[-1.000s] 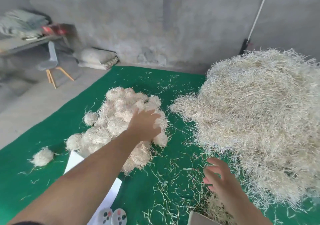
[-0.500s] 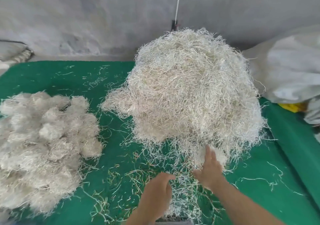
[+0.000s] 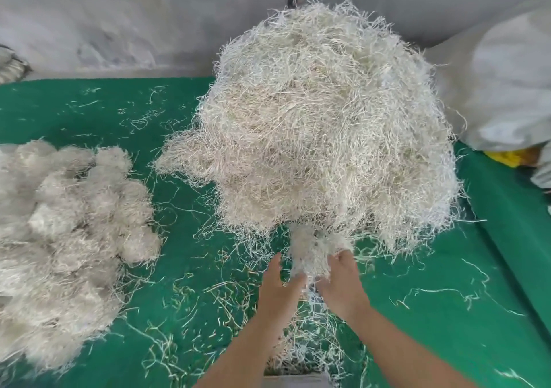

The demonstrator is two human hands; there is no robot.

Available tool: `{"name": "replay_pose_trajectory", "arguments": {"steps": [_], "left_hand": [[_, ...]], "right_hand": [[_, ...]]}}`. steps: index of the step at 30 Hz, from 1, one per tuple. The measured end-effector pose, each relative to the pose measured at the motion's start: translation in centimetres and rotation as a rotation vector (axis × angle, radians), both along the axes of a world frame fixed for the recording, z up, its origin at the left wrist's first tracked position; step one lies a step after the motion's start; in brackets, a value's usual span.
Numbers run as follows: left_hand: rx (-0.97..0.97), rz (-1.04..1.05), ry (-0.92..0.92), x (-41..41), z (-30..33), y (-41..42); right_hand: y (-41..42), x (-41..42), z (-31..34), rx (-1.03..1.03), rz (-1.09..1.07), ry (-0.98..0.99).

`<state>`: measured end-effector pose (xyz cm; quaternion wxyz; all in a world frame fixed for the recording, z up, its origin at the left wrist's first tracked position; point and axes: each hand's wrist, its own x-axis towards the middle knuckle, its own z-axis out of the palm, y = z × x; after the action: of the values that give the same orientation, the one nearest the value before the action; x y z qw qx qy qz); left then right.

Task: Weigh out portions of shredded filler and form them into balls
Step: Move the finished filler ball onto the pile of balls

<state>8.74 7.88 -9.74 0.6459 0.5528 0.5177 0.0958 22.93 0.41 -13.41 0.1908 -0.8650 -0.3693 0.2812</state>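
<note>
Tuft (image 3: 310,256) of filler is held between left hand (image 3: 278,290) and right hand (image 3: 343,286), pinched, just before big pile (image 3: 325,125).

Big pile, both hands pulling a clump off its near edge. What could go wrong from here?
1. The clump between the left hand and right hand still trails strands into the big pile; it may drag extra filler out and overshoot the portion.
2. Strands may shed onto the green mat, already littered.
3. The pile overhangs the hands; its near edge could slump.
</note>
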Motion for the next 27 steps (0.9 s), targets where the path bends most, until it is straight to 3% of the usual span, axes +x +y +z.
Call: {"name": "replay_pose_trajectory", "arguments": {"steps": [3, 5, 7, 10, 13, 15, 17, 19, 21, 24, 27], "left_hand": [[-0.197, 0.278, -0.190, 2.6, 0.9, 2.3], [-0.191, 0.199, -0.146, 3.7, 1.3, 3.2], [-0.169, 0.089, -0.128, 3.7, 0.7, 3.1], [-0.169, 0.180, -0.137, 3.4, -0.2, 2.7], [-0.110, 0.333, -0.056, 2.9, -1.0, 2.6], [-0.062, 0.342, 0.003, 1.9, -1.4, 2.9], [-0.064, 0.278, 0.069, 1.0, -2.1, 3.1], [-0.043, 0.130, 0.206, 0.1, -2.9, 3.0], [-0.073, 0.057, 0.299, -0.7, -3.8, 2.6], [-0.161, 0.104, 0.275, -1.7, -4.2, 2.7], [-0.229, 0.119, 0.234, -2.1, -3.9, 3.7]], "right_hand": [[0.2, -2.4, 1.9, 0.134, 0.082, 0.204], [0.2, -3.4, 2.3, 0.189, 0.097, 0.268], [0.3, -3.6, 2.9, 0.316, -0.025, 0.395], [0.4, -2.7, 3.2, 0.466, -0.175, 0.357], [1.3, -1.1, 3.5, 0.306, -0.133, 0.224], [1.9, -0.8, 3.4, 0.179, 0.062, 0.117], [2.3, -1.4, 2.4, -0.046, 0.261, 0.001], [1.7, -3.0, 0.6, -0.321, 0.417, 0.007], [0.7, -5.0, -1.1, -0.464, 0.561, -0.045], [-0.2, -7.2, -2.4, -0.312, 0.586, -0.179], [0.1, -7.4, -2.1, -0.146, 0.514, -0.063]]}}
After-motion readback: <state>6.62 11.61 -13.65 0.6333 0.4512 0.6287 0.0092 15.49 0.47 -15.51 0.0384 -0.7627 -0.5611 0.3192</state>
